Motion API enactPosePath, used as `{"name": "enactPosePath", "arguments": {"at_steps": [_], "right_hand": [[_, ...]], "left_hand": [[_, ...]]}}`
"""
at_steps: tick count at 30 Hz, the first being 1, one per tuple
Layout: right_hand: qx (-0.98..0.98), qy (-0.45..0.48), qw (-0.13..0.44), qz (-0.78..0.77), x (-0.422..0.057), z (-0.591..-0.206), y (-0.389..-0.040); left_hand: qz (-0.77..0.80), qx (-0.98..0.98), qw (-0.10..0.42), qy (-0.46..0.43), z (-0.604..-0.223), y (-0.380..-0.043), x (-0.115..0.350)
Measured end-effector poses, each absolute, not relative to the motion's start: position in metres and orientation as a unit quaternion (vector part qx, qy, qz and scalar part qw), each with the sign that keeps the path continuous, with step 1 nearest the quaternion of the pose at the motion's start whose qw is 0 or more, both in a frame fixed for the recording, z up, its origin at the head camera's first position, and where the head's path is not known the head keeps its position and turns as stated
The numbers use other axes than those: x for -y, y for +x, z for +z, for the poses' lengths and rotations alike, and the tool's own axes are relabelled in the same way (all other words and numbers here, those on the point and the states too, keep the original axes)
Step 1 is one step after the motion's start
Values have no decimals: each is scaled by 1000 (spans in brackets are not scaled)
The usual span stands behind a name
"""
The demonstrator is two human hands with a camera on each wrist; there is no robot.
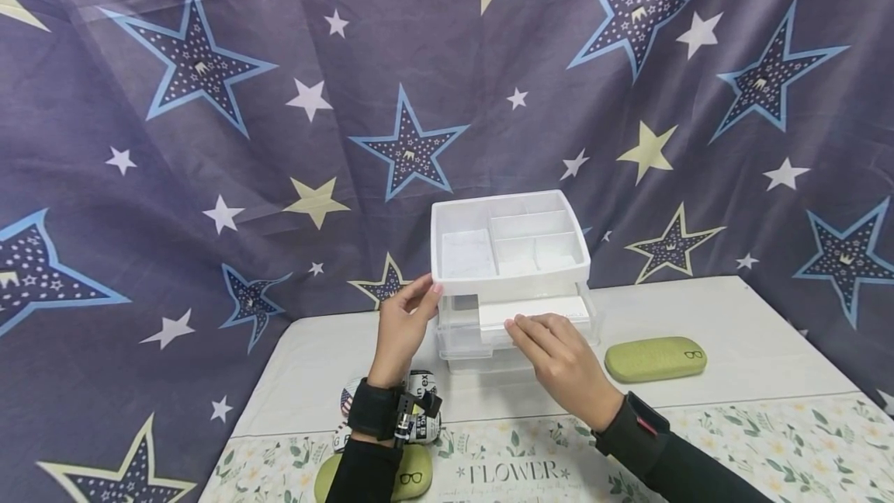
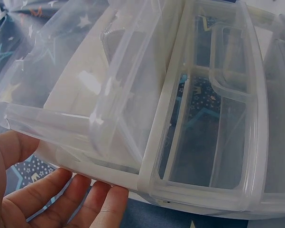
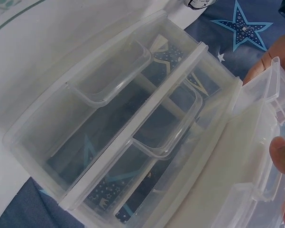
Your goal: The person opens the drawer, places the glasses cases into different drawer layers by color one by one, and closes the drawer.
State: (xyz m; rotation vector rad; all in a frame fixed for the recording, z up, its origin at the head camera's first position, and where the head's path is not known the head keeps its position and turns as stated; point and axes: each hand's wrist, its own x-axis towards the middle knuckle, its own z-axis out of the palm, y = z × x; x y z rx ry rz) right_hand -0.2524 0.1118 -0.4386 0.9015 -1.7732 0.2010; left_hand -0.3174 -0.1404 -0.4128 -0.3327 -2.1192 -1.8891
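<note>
A white drawer organizer (image 1: 513, 286) with clear drawers stands on the table, a divided tray on top. Its upper clear drawer (image 3: 261, 123) is pulled partway out. In it lies a flat white box-like thing (image 1: 534, 312) with small lettering. My left hand (image 1: 405, 324) holds the organizer's left front corner; in the left wrist view its fingertips touch the white frame (image 2: 99, 171). With my right hand (image 1: 562, 359) I pinch the drawer's front, the thumb (image 3: 282, 154) at the cutout. The lower drawers (image 3: 109, 128) are pushed in and look bare inside.
A green glasses case (image 1: 656, 359) lies right of the organizer. Another green case (image 1: 417, 472) and a printed cylindrical thing (image 1: 423, 406) are near my left forearm, partly hidden. Behind the table hangs a star-patterned cloth (image 1: 447, 60).
</note>
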Motion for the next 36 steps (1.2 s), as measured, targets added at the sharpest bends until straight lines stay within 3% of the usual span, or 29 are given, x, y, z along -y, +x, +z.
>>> {"name": "enactPosePath", "arguments": {"at_steps": [36], "right_hand": [[764, 363, 529, 77, -114, -440, -276]], "left_hand": [[-646, 742, 147, -108, -414, -318, 139]]}}
